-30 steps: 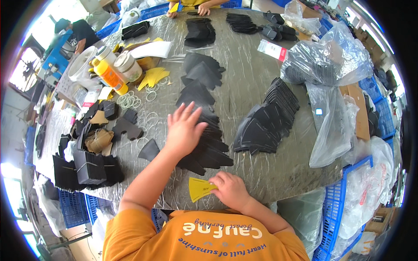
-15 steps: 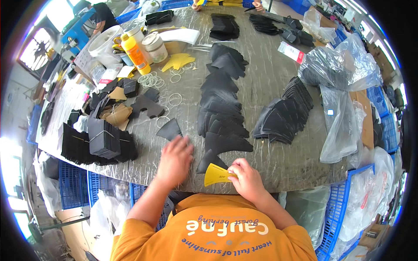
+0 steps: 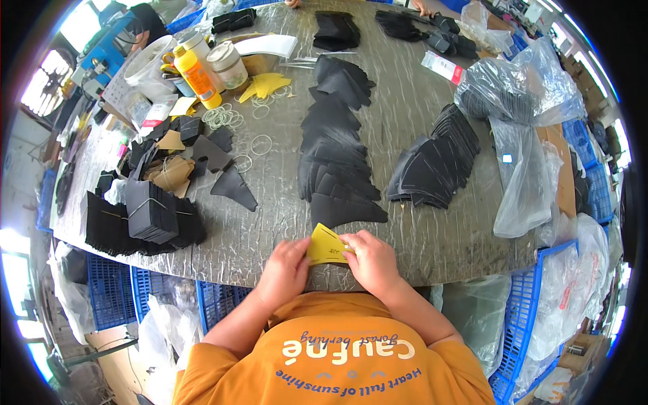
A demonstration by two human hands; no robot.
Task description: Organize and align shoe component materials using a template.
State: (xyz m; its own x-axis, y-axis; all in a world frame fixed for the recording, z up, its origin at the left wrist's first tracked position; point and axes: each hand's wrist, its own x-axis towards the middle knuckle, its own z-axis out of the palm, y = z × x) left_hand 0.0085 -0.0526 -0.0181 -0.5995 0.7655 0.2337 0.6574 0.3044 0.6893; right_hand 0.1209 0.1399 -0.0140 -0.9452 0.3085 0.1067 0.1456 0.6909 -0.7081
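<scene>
My left hand (image 3: 283,268) and my right hand (image 3: 372,262) grip a yellow fan-shaped template (image 3: 327,246) from its two sides, close to the table's near edge. A thin dark edge shows below the template; whether a black piece lies under it I cannot tell for sure. Just beyond my hands, a long overlapping row of black cut pieces (image 3: 339,169) runs away from me, its nearest piece (image 3: 347,210) lying flat. To the left lies a single loose black piece (image 3: 234,187). On the right a fanned stack of black pieces (image 3: 432,165) rests on the table.
Banded black stacks (image 3: 150,210) stand at the left, beside brown and black scraps. Behind them are rubber bands (image 3: 223,117), yellow pieces (image 3: 264,86), an orange bottle (image 3: 197,77) and a jar (image 3: 227,65). Plastic-bagged pieces (image 3: 499,101) lie far right; blue crates (image 3: 520,331) flank me below the table.
My left hand has come from beside the loose black piece to the yellow template. My right hand has turned the template. The small black piece at the row's near end no longer shows there.
</scene>
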